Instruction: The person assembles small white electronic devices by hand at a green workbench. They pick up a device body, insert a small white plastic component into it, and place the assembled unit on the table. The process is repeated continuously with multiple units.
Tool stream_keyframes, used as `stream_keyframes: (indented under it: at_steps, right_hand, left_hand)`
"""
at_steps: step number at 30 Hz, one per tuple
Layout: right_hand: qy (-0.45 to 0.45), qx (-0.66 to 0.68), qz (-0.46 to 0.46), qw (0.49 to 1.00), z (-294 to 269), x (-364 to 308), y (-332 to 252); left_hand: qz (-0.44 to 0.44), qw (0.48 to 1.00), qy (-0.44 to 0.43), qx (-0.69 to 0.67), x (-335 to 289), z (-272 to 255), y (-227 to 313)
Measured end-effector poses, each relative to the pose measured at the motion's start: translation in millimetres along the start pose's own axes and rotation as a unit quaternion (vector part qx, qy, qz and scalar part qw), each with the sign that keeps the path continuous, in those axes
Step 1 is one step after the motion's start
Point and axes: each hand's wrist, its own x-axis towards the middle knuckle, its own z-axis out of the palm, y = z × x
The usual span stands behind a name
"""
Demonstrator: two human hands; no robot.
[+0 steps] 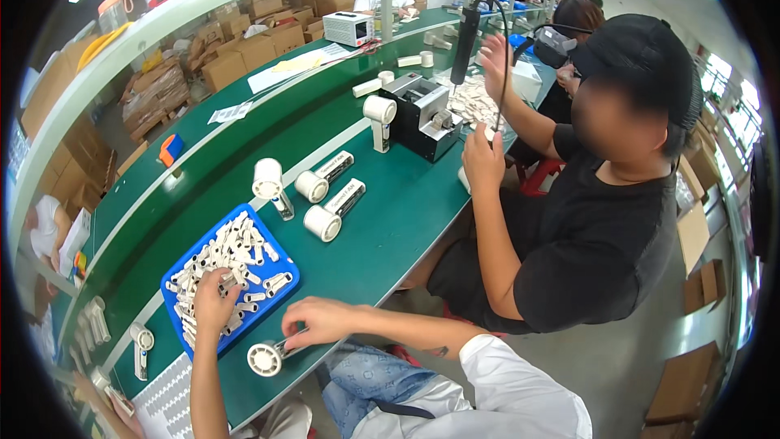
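My left hand [214,302] reaches into a blue tray [294,275] heaped with small white plastic parts [230,242] that have dark open ends. Its fingers curl down and pinch at one of the parts, mostly hidden under them. Near the table's front edge, my right hand [318,322] is closed around the handle of a white handheld fan [264,359], its round slotted head pointing left. Beyond the tray a white fan [268,180] rests on the green table [382,219], with two similar fans [325,177] lying beside it.
To my right, a co-worker in black [561,228] reaches toward a hanging electric screwdriver [465,45]. A black-and-silver machine [419,116] stands near a pile of white parts [475,102]. Another fan [141,349] and a printed sheet [166,398] lie at left.
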Motion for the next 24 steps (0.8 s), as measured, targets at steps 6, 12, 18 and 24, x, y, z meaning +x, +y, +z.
stream_keyframes:
  at_steps: [6, 12, 18, 24]
  right_hand:
    - [-0.018, -0.041, 0.027, 0.999, 18.5, 13.0, -9.7]
    - [0.060, -0.084, -0.026, 0.994, 9.4, 6.2, 3.4]
    - [0.130, -0.076, -0.042, 0.988, -10.9, -18.9, -2.0]
    - [0.181, -0.020, 0.020, 0.983, -39.1, -41.7, -12.4]
  left_hand:
    - [0.017, 0.999, 0.016, 0.033, -4.9, 6.1, -11.4]
    - [0.010, 0.998, 0.063, -0.008, -6.0, 13.7, 17.0]
    - [0.000, 0.998, 0.040, -0.038, -7.1, 29.8, 13.8]
    - [0.037, 0.983, 0.136, -0.118, -35.5, 3.6, 10.1]
